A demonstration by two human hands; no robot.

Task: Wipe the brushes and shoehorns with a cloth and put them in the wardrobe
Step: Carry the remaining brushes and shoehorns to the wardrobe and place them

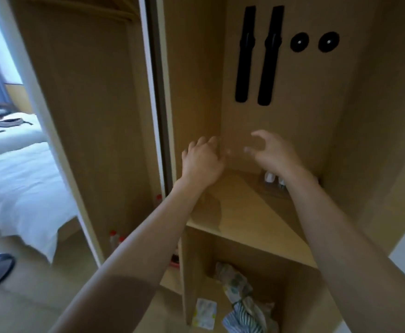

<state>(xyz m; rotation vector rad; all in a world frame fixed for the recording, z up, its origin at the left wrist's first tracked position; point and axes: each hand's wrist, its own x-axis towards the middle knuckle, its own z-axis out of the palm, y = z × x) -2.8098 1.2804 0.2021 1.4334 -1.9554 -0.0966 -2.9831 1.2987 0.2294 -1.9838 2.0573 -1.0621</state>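
While both arms are stretched into the wardrobe (355, 131) in the head view, nothing is seen to be grasped. The left hand (202, 162) is held with its fingers loosely curled near the inner corner, and the right hand (272, 153) is spread with bent, released fingers; both are blurred, so finer detail cannot be told.

Two long black shoehorns (256, 56) are seen upright on the back panel, side by side and apart from each other, well above the hands. Just beside them two round black discs (314, 42) are mounted; whether these are the brushes cannot be told. A cloth (242, 301) is seen crumpled in the lower compartment, under the shelf (244, 219).

The shoehorns are judged to be stiff, light and smooth, possibly slippery, so a hold at the narrowed middle would be advised. The cloth is judged to be soft and limp, to be gathered anywhere.
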